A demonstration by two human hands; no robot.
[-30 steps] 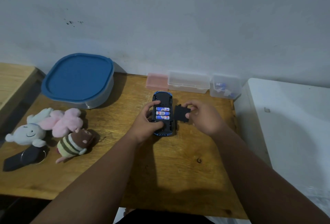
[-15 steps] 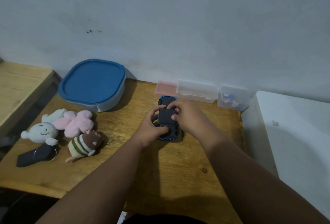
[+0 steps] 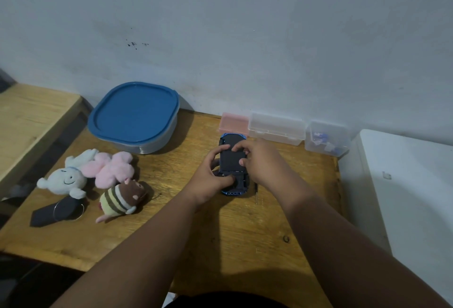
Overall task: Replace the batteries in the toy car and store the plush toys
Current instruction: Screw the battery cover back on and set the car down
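Head cam: left hand (image 3: 210, 175) & right hand (image 3: 260, 160) grip toy car (image 3: 230, 159) mid-frame. Blue-lidded tub (image 3: 133, 116) upper left, lid on, contents hidden. Clear box (image 3: 327, 138) at right w/ small blue bits.

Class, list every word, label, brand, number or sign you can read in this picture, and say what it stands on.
None can be read.
In the small clear box, blue-and-white items: any print too blurred.
Underside of the toy car: no legible marking.

Head-worn wide-angle view, forward and down, near over the table (image 3: 245, 234).
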